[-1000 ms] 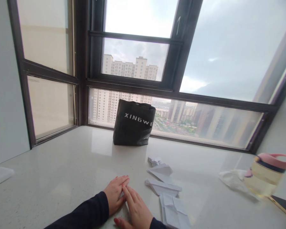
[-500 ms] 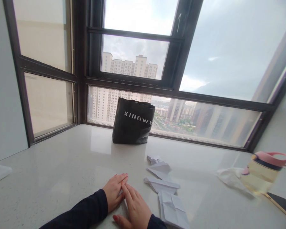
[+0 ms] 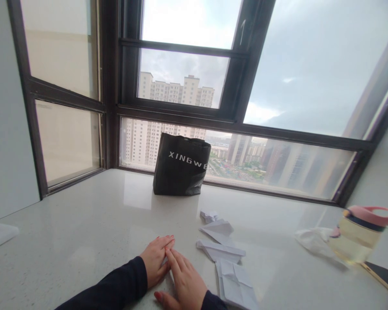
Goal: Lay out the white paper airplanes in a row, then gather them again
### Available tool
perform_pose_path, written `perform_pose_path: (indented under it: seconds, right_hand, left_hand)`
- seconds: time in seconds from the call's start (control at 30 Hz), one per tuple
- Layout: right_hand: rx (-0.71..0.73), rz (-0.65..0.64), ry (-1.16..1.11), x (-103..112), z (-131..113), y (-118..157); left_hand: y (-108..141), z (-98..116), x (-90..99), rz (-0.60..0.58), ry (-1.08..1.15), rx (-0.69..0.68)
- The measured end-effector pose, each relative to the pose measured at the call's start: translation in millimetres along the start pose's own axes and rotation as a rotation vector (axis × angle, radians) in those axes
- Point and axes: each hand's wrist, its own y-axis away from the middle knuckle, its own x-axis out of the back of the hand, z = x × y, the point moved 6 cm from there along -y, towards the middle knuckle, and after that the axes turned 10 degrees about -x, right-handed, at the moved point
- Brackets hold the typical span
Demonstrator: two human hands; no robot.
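Observation:
My left hand (image 3: pixel 155 260) rests on the pale speckled counter (image 3: pixel 84 249), palm down with the fingers stretched out. Beside it lies my right hand (image 3: pixel 188 275), also flat, its fingertips touching the left fingers and its thumb held apart. Neither hand holds anything. Just right of my right hand is a creased folded paper (image 3: pixel 236 282). Farther back in a row come a folded paper plane (image 3: pixel 221 251), another pointed folded paper (image 3: pixel 218 230) and a small folded paper piece (image 3: pixel 209 216).
A black bag (image 3: pixel 181 168) with white lettering stands against the window. To the right are a drink bottle (image 3: pixel 357 237) with a pink lid, a crumpled white tissue (image 3: pixel 315 239) and a dark phone-like object (image 3: pixel 383 275). A white flat object (image 3: pixel 1 236) lies at the far left.

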Motion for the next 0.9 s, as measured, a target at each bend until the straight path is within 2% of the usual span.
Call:
perform_pose_path:
  seconds: [0.9]
  right_hand:
    - [0.03, 0.053, 0.015, -3.0, 2.8, -1.9]
  left_hand:
    - [-0.9, 0.8, 0.8, 0.008, 0.004, 0.01]
